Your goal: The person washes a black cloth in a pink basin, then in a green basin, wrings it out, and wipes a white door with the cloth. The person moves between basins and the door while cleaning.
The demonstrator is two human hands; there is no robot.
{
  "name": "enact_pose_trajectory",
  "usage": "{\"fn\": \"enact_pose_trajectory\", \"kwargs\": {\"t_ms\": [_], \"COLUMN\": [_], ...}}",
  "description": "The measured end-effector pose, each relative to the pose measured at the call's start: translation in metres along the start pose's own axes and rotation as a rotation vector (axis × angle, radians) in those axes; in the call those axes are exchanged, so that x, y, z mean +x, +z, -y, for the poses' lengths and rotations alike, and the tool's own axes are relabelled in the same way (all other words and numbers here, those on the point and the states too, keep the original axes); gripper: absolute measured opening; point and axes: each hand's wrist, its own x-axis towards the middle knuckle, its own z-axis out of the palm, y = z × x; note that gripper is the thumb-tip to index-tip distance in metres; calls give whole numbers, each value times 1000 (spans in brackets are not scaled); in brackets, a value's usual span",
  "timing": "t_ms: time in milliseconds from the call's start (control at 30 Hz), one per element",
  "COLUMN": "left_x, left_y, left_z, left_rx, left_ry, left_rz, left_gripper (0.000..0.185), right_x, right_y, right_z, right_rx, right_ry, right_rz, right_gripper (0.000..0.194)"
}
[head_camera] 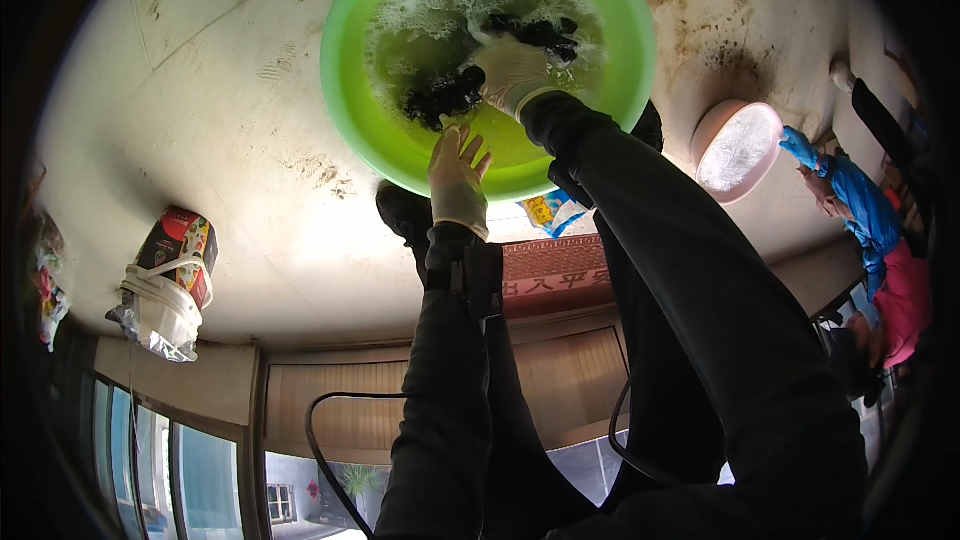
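A large green plastic basin (pixel 341 97) holds cloudy, sudsy water with dark wet pieces in it. My right hand (pixel 514 71), in a pale glove, reaches into the basin among these pieces; its fingers are partly hidden, so its grip is unclear. One dark wet clump (pixel 446 97) lies left of that hand, another dark piece (pixel 547 34) beyond it. Over the basin's near rim is my left hand (pixel 459 161), also in a pale glove, with its fingers spread and their tips near the left clump.
A pink basin (pixel 706 139) of suds stands at the right, touched by another person's blue-gloved hand (pixel 799 148). A blue and yellow packet (pixel 555 211) and a red doormat (pixel 551 262) lie near my feet. At the left are a white bucket (pixel 161 304) and a printed box (pixel 178 240).
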Motion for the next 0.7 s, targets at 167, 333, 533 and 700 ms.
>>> {"fn": "enact_pose_trajectory", "kwargs": {"t_ms": [167, 333, 533, 700], "left_x": [-12, -17, -60, -87], "left_y": [0, 18, 45, 67], "left_z": [-3, -14, -25, -37], "left_rx": [-414, -1134, 66, -101], "left_ry": [-239, -591, 169, 44], "left_rz": [528, 853, 493, 409], "left_gripper": [73, 58, 34, 42], "right_x": [-75, -165, -172, -130], "right_y": [-22, -58, -101, -93], "right_z": [-4, -6, -18, -18], "right_rx": [446, 1067, 1614, 1733], "right_ry": [-412, -443, 69, 15], "right_rz": [-307, -92, -21, -98], "right_gripper": [31, 39, 32, 50]}}
